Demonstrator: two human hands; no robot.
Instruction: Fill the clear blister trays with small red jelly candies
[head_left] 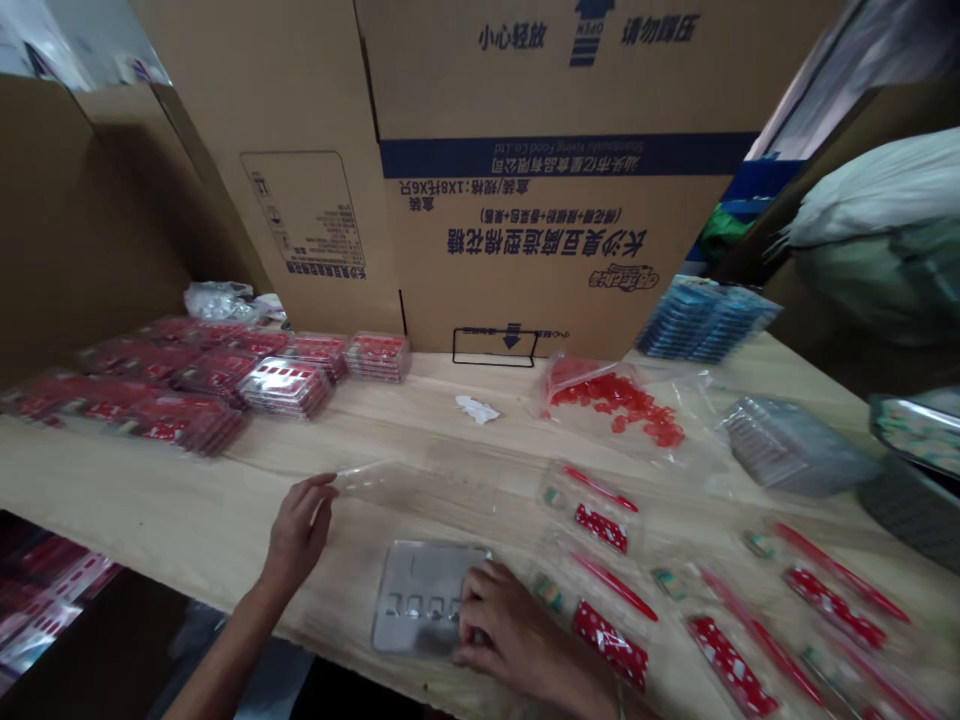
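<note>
My left hand is closed at the fingertips on the edge of a thin clear plastic sheet, which trails to the right just over the table. In front of me lies a flat grey tray with rounded corners and a row of small square recesses. Over the tray's right side sits my right hand, fingers curled; whatever is between them is hidden. Beside it are clear blister packs, each with a red pen-like stick, a red polka-dot packet and a small greenish piece.
Red packaged sets are stacked at the left. A large carton stands at the back. A bag spilling small red pieces, stacked clear trays, blue packs and a dark bin occupy the right side. White paper lies mid-table.
</note>
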